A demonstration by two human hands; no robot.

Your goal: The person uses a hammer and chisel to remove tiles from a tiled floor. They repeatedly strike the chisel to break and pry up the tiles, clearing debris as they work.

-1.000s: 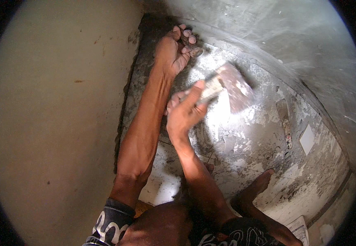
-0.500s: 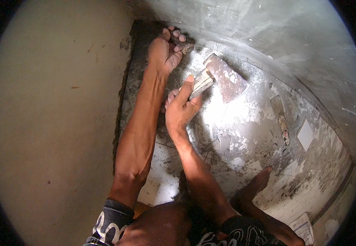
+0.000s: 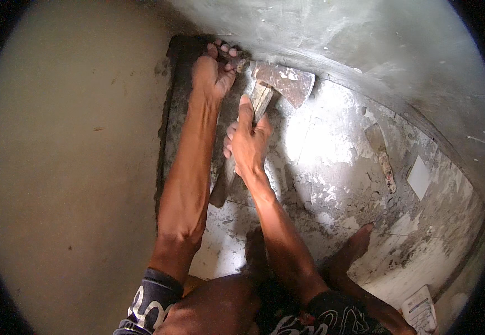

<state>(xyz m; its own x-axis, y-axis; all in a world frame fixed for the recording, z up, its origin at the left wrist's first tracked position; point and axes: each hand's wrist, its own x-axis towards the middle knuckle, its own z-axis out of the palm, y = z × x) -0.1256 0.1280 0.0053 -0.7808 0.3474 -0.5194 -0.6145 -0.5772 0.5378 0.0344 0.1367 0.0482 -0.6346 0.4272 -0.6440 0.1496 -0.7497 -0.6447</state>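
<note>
In the far corner of the floor, my left hand is closed around a short, brown, rough bar, perhaps a chisel. Its blunt end sticks out toward the right, and the rest is hidden by my fingers and shadow. My right hand grips the worn wooden handle of a hatchet, thumb along the wood. The hatchet's rusty, white-stained head has its blade pointing right. Its blunt back lies close to the bar's end; I cannot tell whether they touch. The handle's lower end hangs below my right hand.
A plain wall rises close on the left, a grey wall along the far side. On the scraped, patchy floor lie a putty knife and a white diamond-shaped piece. A white printed object is at lower right.
The hatchet has swung up and to the left, bringing its back close to the bar's end. My left hand appears slightly farther left, still gripping the bar.
</note>
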